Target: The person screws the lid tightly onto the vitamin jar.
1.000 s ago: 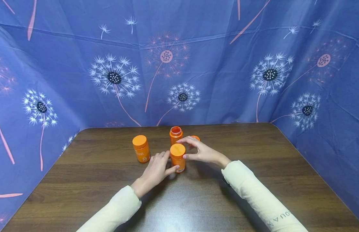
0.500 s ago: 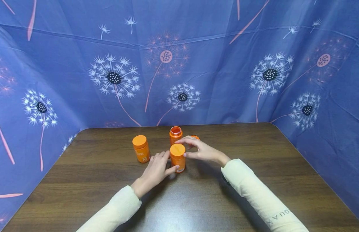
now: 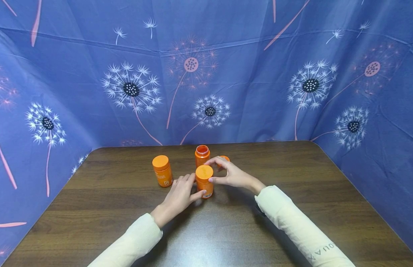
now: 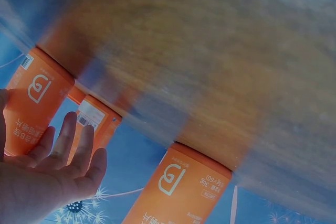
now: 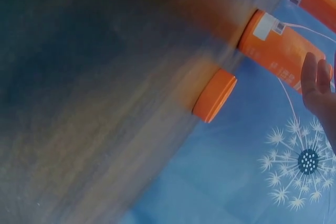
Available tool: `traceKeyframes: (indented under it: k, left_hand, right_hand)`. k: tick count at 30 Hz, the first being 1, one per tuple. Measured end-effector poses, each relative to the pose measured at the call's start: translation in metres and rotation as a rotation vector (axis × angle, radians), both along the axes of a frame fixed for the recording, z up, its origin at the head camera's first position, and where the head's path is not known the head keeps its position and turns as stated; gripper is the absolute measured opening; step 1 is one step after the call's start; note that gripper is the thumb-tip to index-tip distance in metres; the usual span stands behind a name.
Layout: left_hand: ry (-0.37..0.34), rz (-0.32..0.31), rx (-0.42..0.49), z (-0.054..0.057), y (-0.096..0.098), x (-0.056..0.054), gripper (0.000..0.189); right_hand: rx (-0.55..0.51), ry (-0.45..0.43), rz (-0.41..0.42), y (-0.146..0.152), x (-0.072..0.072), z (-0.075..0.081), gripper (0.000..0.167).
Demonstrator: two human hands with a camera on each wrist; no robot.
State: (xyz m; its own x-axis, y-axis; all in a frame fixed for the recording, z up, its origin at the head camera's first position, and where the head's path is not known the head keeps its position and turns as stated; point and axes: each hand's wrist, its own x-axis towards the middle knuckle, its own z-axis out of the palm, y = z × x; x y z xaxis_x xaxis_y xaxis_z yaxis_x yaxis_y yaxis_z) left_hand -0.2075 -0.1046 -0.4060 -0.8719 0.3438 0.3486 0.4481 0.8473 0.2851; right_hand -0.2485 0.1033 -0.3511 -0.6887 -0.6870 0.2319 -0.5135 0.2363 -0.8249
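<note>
Orange front jar [image 3: 205, 185], capped, upright on the brown wood-grain desk [image 3: 206, 230], between left hand [image 3: 177, 195] and right hand [image 3: 233, 175]. Left grip clamped on the jar's lower body, thumb across the near side. Right grip closed on the lid [image 3: 204, 172], thumb at its right edge, fingertips behind. Open jar [image 3: 202, 157] stands just behind, mouth uncovered. Loose cap [image 5: 214, 97] on the desk to its right, partly hidden by the right hand from above. Second capped jar [image 3: 162, 173] upright, left of the others, near the left hand. Backdrop: blue cloth [image 3: 246, 66], dandelion print.
</note>
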Motion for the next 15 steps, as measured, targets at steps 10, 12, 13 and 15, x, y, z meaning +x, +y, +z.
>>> traceKeyframes:
  k: [10, 12, 13, 15]
  left_hand:
    - [-0.001, 0.001, 0.000, 0.0007, -0.0001, 0.0003, 0.044]
    - [-0.005, 0.003, -0.002, 0.0006, -0.0002, 0.0001, 0.044]
    - [-0.008, 0.003, -0.002, 0.0006, -0.0002, 0.0000, 0.044]
    - [-0.015, 0.003, -0.002, 0.0007, -0.0004, 0.0000, 0.044]
  right_hand:
    - [-0.036, 0.045, -0.065, -0.0025, 0.0061, -0.0021, 0.041]
    - [-0.035, 0.041, -0.059, -0.0022, 0.0059, -0.0022, 0.041]
    - [-0.035, 0.037, -0.054, -0.0020, 0.0057, -0.0020, 0.042]
    - [-0.030, 0.032, -0.042, -0.0017, 0.0052, -0.0013, 0.044]
